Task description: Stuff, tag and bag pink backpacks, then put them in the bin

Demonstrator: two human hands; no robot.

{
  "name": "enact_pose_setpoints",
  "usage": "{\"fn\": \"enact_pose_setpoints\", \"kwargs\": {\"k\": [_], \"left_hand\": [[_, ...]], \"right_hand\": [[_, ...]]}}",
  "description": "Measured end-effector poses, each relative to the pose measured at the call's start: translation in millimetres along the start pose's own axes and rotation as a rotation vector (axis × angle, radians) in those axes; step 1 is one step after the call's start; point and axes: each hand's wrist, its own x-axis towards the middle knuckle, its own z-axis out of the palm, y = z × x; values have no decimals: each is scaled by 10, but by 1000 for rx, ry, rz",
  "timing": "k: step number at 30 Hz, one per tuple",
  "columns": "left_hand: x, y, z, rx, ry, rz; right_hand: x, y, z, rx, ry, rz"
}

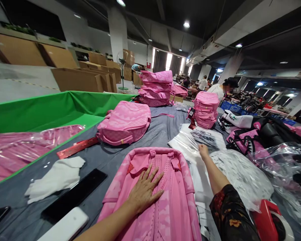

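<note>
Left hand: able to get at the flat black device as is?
Probably yes: the left hand lies spread on the pink backpack, gripping nothing, and the flat black device beside it looks uncovered.

From afar, I saw a backpack (172,197) under the left hand (145,192), a cloth (57,175) to its left, a plastic bag (209,135) and tape dispenser (263,221) to its right. Behind lay a second backpack (125,124), before two stacks (157,88) on the table (162,130).

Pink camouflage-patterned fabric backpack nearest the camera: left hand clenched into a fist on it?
No, the left hand lies open on the pink backpack, palm down with its fingers spread.
</note>
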Motion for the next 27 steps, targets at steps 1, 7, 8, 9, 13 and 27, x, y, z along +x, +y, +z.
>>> {"fn": "enact_pose_setpoints", "kwargs": {"k": [1,7,8,9,13,27], "left_hand": [[7,5,-10,-15,1,-3],[60,106,-202,-336,84,-12],[65,148,-259,-524,128,-54],[64,197,-319,-735,173,-120],[-58,424,-545,-1293,298,-404],[-755,427,-778,-1370,427,-805]], "right_hand": [[-57,-135,-59,21,-42,-74],[-886,-1054,-225,141,-233,-478],[-1100,-1150,-235,157,-250,-527],[-1320,-1216,-243,162,-268,-579],[-2116,-1225,-259,72,-317,-797],[-2340,-1127,23,377,-453,-325]]}}
